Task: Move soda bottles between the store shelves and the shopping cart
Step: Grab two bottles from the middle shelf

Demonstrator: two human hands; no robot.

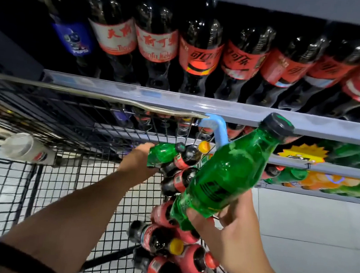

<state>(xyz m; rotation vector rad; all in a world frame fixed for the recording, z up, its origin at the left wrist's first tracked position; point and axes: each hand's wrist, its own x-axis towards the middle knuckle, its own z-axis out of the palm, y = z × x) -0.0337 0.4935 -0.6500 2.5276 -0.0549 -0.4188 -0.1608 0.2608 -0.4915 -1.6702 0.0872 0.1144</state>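
My right hand [233, 228] grips the base of a green soda bottle [231, 170] with a dark cap, held up tilted above the cart, its cap pointing toward the shelf edge. My left hand [137, 160] reaches deep into the black wire shopping cart [63, 182] and holds a second, smaller-looking green bottle [164, 153] at its base. Under both hands lies a pile of cola bottles [170, 244] with red labels and red or yellow caps, heaped along the cart's right side.
The store shelf [178, 100] above carries a row of large cola bottles [201, 52] with red labels. Lower shelves on the right hold green and orange bottles [334, 181]. A white cup [26, 148] hangs on the cart's left rim. A blue cart corner guard [218, 128] sits near the shelf.
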